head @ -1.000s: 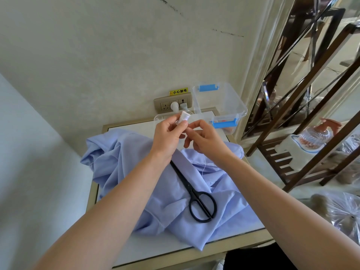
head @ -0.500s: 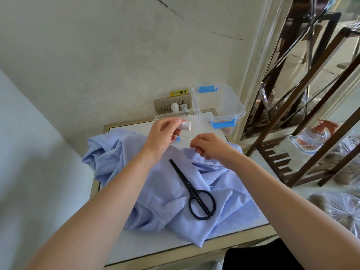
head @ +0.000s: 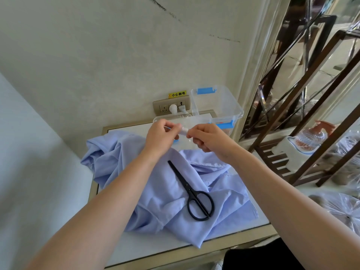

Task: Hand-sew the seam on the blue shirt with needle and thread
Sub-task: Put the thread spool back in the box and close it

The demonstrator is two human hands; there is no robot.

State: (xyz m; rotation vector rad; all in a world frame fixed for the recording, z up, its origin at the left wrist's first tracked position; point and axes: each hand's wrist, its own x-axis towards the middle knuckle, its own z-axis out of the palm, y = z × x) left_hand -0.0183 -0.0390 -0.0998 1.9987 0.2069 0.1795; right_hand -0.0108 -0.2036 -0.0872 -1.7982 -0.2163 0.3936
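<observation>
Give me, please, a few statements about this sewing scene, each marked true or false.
1. The black scissors lie closed on the crumpled light blue shirt. True.
2. The left hand grips the scissors. False: it and the right hand pinch a small white thread spool above the shirt.
3. The clear plastic box with blue latches stands at the far right corner of the white-topped table. True.
4. The shirt is folded neatly inside the box. False: it lies crumpled on the table.
</observation>
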